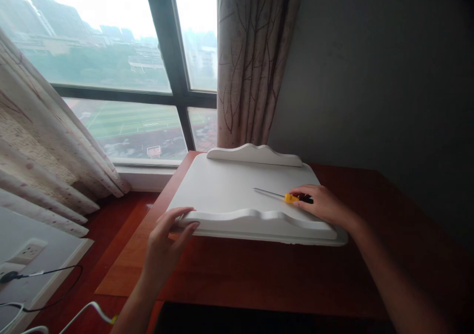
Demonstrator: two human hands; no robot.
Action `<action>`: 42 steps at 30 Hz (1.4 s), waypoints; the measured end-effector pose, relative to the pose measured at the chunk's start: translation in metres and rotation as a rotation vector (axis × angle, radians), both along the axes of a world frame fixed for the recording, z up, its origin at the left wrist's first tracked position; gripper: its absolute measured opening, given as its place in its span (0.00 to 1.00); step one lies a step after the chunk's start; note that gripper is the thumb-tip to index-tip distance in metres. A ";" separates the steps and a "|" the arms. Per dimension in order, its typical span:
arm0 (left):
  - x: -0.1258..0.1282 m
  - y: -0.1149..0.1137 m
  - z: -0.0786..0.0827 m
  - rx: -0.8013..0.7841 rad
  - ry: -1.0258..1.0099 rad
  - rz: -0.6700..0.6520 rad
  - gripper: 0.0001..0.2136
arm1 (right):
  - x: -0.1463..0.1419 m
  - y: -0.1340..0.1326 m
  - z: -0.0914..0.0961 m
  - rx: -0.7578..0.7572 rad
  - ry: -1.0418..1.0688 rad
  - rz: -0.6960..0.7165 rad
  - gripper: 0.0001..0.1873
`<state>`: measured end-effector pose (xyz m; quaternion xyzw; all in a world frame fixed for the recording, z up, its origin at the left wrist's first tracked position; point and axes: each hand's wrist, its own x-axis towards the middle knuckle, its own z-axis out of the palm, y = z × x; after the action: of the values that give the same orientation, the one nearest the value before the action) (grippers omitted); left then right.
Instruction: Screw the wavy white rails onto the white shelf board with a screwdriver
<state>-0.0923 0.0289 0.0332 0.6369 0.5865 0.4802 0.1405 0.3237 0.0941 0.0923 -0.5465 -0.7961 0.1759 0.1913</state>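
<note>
A white panel (222, 186) with rounded corners lies flat on the reddish wooden table. Wavy-topped white rails stand along its far edge, the far rail (255, 154), and its near edge, the near rail (259, 223). My left hand (168, 235) grips the left end of the near rail, thumb in front and fingers over the top. In my right hand (320, 203) is a screwdriver (291, 198) with a yellow and black handle. Its metal shaft points left, low over the panel; whether it touches the surface I cannot tell.
The wooden table (229, 270) extends around the panel. Behind it are a patterned curtain (252, 62) and a dark grey wall (370, 77). A large window (126, 121) and another curtain (40, 126) are at left. Cables (79, 312) run by a wall socket (29, 251) at lower left.
</note>
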 end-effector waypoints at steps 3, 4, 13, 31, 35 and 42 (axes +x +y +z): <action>0.000 -0.001 0.001 0.005 -0.003 -0.005 0.15 | 0.000 -0.001 0.001 -0.003 0.016 -0.019 0.15; 0.000 -0.001 0.002 0.004 -0.003 -0.005 0.15 | 0.002 -0.002 0.001 -0.006 0.021 -0.026 0.15; 0.001 0.000 0.001 0.012 0.005 0.000 0.14 | 0.010 -0.002 0.000 -0.015 0.066 -0.015 0.14; -0.001 0.002 -0.001 0.066 0.030 -0.001 0.15 | 0.004 -0.003 -0.001 -0.015 0.131 -0.040 0.15; -0.001 0.002 -0.002 0.070 0.035 -0.006 0.15 | 0.009 -0.011 -0.002 0.018 0.168 -0.116 0.16; -0.004 0.003 -0.005 0.063 0.035 -0.011 0.15 | 0.014 -0.049 -0.008 0.175 0.295 -0.293 0.15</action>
<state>-0.0967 0.0322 0.0279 0.6526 0.5699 0.4863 0.1130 0.3379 0.0448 0.0845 -0.6060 -0.6837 0.1544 0.3761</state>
